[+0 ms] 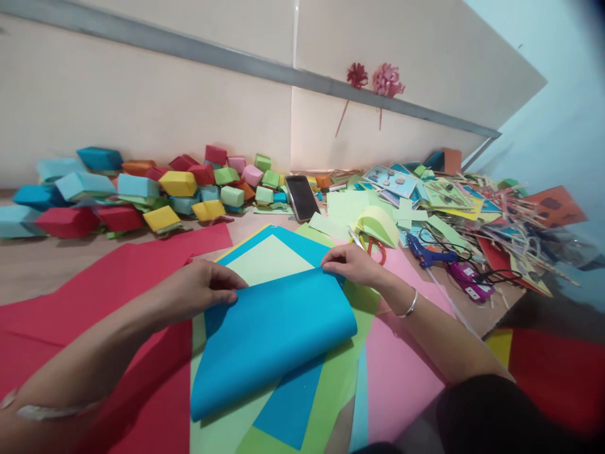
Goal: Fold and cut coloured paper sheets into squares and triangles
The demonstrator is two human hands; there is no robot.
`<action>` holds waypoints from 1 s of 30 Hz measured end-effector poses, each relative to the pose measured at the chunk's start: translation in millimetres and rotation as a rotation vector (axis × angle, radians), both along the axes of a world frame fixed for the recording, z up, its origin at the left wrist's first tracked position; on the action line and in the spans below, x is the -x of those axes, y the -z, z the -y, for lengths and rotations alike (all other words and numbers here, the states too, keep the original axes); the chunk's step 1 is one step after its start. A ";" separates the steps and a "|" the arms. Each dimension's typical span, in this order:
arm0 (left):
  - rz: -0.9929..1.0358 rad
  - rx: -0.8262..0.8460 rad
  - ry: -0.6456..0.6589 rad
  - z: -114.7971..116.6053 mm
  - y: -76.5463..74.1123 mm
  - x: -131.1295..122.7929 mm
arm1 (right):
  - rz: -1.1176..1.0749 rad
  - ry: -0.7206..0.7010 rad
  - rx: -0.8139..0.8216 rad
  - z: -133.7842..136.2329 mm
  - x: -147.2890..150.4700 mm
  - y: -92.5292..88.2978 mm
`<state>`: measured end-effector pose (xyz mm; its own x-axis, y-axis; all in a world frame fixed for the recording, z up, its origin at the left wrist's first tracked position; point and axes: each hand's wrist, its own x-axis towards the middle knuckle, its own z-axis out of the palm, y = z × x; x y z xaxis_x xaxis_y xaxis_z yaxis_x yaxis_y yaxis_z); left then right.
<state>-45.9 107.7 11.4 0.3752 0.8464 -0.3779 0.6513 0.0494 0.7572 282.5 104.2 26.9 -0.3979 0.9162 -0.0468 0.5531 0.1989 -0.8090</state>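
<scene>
A sheet of blue paper (278,334) is bent over on itself, its near side a rounded, uncreased curve. My left hand (208,290) pinches its upper left edge between thumb and fingers. At the upper right corner, my right hand (347,261) grips the same sheet with its fingertips. Pale green paper (269,261) and more blue paper (288,403) lie beneath it. Bright green paper (326,391) spreads under those. Just behind my right hand lie scissors with orange handles (377,250), partly covered by a curled pale green piece (378,226).
Folded paper boxes (137,189) in many colours are piled along the wall at left. Red sheets (142,378) lie on the left, pink paper (401,366) on the right. A phone (302,197), blue glue gun (430,252) and purple power strip (470,282) sit farther back.
</scene>
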 end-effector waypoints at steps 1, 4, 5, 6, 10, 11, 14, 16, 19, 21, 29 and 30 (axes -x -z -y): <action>-0.009 0.000 0.004 -0.2 1.0 0.5 | -0.005 0.005 0.002 -0.4 -0.3 0.6; -0.076 -0.033 0.010 -0.3 1.4 1.1 | -0.004 0.020 0.001 -1.4 -1.2 2.6; -0.096 -0.049 0.012 -0.1 0.2 0.9 | -0.003 0.027 -0.002 -1.7 -1.5 3.0; -0.108 -0.063 0.013 0.1 -1.6 0.5 | -0.001 0.031 -0.003 -2.0 -1.9 3.2; -0.095 -0.069 -0.003 1.1 -12.6 -1.9 | 0.000 0.039 -0.009 -3.5 -3.3 2.7; -0.091 -0.058 -0.010 1.2 -15.0 -2.3 | 0.006 0.039 -0.012 -3.9 -3.6 2.8; -0.079 -0.030 -0.030 0.4 -17.9 -1.7 | 0.053 0.042 -0.028 -5.4 -4.4 5.1; -0.068 -0.023 -0.040 -0.5 -16.5 -0.1 | 0.093 0.043 -0.045 -6.5 -5.0 8.0; -0.065 -0.026 -0.041 -1.9 -13.3 2.5 | 0.119 0.036 -0.071 -7.6 -5.8 11.7; -0.076 -0.032 -0.046 -2.3 -12.3 3.6 | 0.132 0.030 -0.088 -7.7 -6.0 12.7; -0.048 -0.013 -0.063 -1.7 -15.3 4.6 | 0.154 0.042 -0.110 -5.6 -3.3 9.8; -0.051 -0.010 -0.063 -1.5 -16.3 4.8 | 0.156 0.046 -0.116 -5.6 -3.1 9.2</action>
